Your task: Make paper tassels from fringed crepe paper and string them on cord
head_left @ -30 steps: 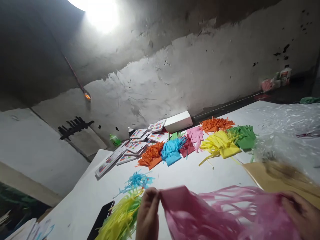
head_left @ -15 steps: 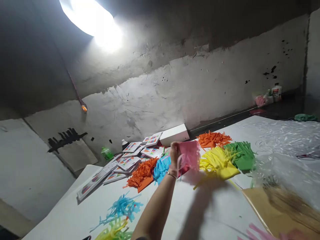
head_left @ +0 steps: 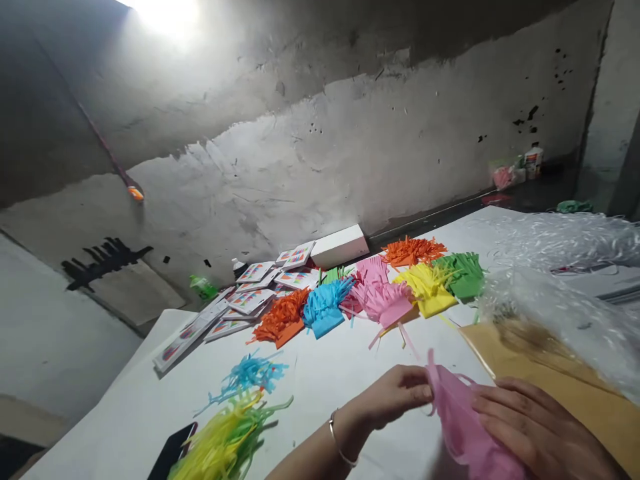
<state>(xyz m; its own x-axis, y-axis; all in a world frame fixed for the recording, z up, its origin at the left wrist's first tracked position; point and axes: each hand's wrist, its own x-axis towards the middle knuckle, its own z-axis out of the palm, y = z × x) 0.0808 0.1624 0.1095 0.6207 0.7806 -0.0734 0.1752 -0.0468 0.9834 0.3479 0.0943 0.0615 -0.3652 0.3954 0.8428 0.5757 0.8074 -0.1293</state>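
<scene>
Pink paper (head_left: pixel 461 427) at 5 o'clock in view, between both hands. Left hand (head_left: pixel 393 398) on its 10 o'clock side, thumb and fingers pinching the edge. Right hand (head_left: pixel 535 423) at 3 o'clock, fingers laid over it; thumb hidden, can't tell if gripping. From the paper: pink fringed bundle (head_left: pixel 393 305) 11 o'clock, brown sheet (head_left: pixel 565 378) 2, yellow-green strips (head_left: pixel 223 437) 9.

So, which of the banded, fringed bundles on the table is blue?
The blue bundle, between the leftmost orange bundle and the front pink bundle. No other banded one is blue; the loose blue strips show no solid band.
</scene>
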